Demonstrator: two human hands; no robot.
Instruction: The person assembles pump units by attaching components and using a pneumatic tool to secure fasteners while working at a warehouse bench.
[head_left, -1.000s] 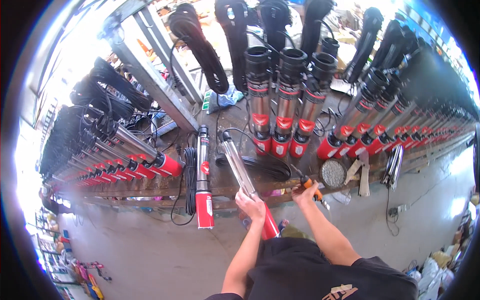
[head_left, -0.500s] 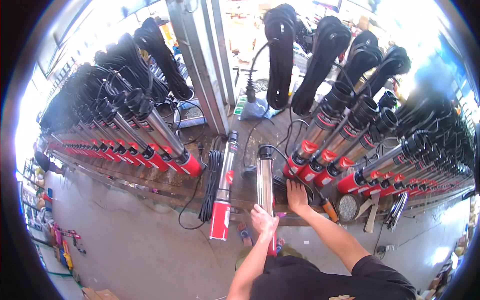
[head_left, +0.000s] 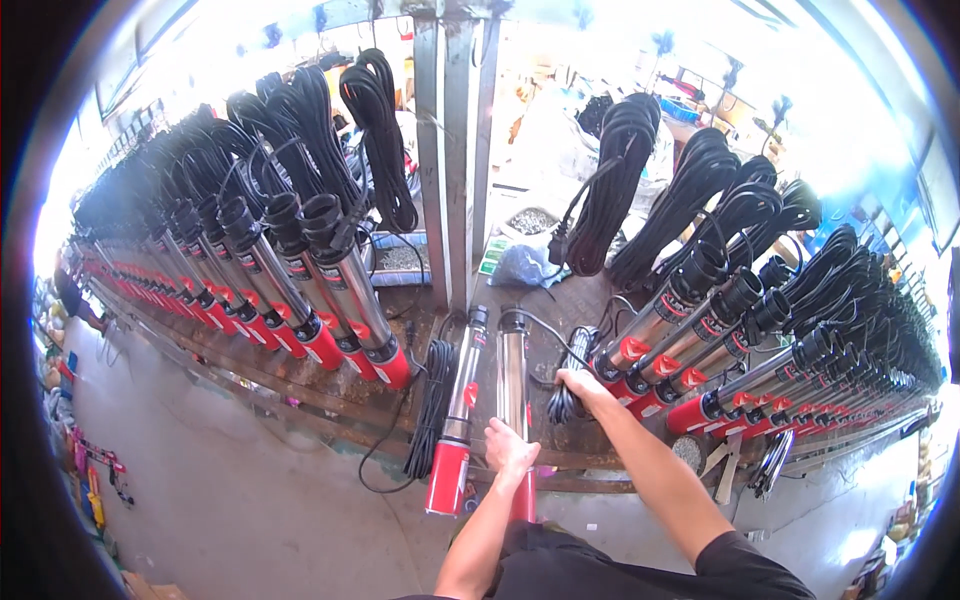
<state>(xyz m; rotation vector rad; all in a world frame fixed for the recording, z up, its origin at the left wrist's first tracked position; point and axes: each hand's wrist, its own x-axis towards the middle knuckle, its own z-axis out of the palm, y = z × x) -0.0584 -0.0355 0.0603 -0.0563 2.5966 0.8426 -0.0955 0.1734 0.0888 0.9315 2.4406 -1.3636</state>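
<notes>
My left hand point(head_left: 512, 450) is wrapped round the lower part of a submersible pump point(head_left: 512, 370), a long polished steel tube with a red end and a black top. The pump lies tilted over the bench's near edge. Right of it, my right hand point(head_left: 580, 384) grips a coiled black cable point(head_left: 561, 408), tied in a long bundle on the bench. Close on the left lies a second pump point(head_left: 463, 395) with a red end, and beside that a black cable coil point(head_left: 430, 405).
Rows of similar pumps point(head_left: 350, 295) stand along the left, with more pumps point(head_left: 665, 345) on the right, black cable coils point(head_left: 625, 180) behind them. A metal post point(head_left: 452, 160) rises at the bench's back. A bowl of small grey pieces point(head_left: 688, 450) is by the right edge.
My right hand has gone from lying on the cable to gripping the coil, now at the pump's right. My left hand stays on the pump. The whole view has shifted.
</notes>
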